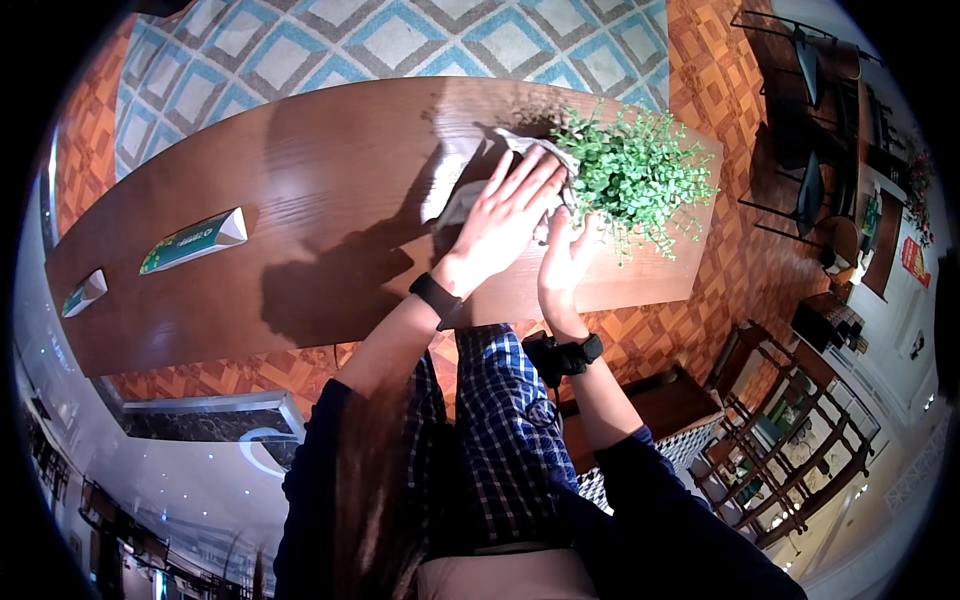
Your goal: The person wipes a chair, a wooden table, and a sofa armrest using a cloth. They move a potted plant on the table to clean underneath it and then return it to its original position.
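Note:
A wooden table (337, 180) with a curved far edge lies before me. My left hand (506, 214) is laid over a crumpled grey-white cloth (469, 199), its fingers stretched across the folds beside a potted plant. The plant has dense small green leaves (637, 176); its pot is mostly hidden by glare, foliage and my hands. At the plant's near left side is my right hand (566, 259), thumb and fingers raised around its base. Strong light washes out the fingertips there, so the exact grip is unclear. Both wrists wear black bands.
Toward the table's left end stand two folded green-and-white table signs (199, 240) (85, 292) bearing writing. A patterned rug (390, 45) lies beyond the far edge. Dark chairs (810, 187) are at the right, and a wooden rack (795, 435) is at the lower right.

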`<state>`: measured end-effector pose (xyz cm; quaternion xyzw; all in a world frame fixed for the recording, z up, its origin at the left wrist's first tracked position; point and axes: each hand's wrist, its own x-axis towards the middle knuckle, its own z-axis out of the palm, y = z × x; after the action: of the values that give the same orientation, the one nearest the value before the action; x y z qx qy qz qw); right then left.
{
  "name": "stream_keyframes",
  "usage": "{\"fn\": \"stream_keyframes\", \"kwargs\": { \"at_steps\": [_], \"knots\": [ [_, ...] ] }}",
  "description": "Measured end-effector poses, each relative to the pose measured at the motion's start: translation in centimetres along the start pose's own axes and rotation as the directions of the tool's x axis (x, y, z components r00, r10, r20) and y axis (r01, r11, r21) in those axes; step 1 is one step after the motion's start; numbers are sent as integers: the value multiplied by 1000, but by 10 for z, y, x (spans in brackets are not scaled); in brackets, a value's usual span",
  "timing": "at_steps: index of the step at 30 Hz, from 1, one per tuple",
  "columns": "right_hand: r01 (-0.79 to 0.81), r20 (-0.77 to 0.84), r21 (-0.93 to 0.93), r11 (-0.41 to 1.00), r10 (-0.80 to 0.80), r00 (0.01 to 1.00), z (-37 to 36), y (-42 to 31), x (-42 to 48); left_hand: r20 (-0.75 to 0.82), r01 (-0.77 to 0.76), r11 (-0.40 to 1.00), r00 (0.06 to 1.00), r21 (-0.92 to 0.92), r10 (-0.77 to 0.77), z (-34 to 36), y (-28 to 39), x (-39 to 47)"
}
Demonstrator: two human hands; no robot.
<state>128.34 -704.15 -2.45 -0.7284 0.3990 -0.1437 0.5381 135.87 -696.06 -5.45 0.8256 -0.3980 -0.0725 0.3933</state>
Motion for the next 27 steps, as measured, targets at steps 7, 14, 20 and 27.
{"fn": "stream_keyframes", "kwargs": {
  "at_steps": [7, 14, 20, 27],
  "knots": [
    [184, 328, -156, 970, -125, 937, -16, 18, 9, -13, 125, 977, 992, 176, -124, 37, -10, -23],
    [147, 311, -152, 977, -94, 946, -15, 58, 10, 51, 241, 959, 967, 152, -251, 50, -6, -38],
    [223, 257, -180, 958, -173, 951, -32, 2, 7, -161, 164, 985, 972, -59, -172, 24, 24, -15],
    [447, 226, -342, 827, -390, 893, -24, 36, 18, -110, 167, 969, 983, 181, -149, 37, 14, -7]
  ]
}}
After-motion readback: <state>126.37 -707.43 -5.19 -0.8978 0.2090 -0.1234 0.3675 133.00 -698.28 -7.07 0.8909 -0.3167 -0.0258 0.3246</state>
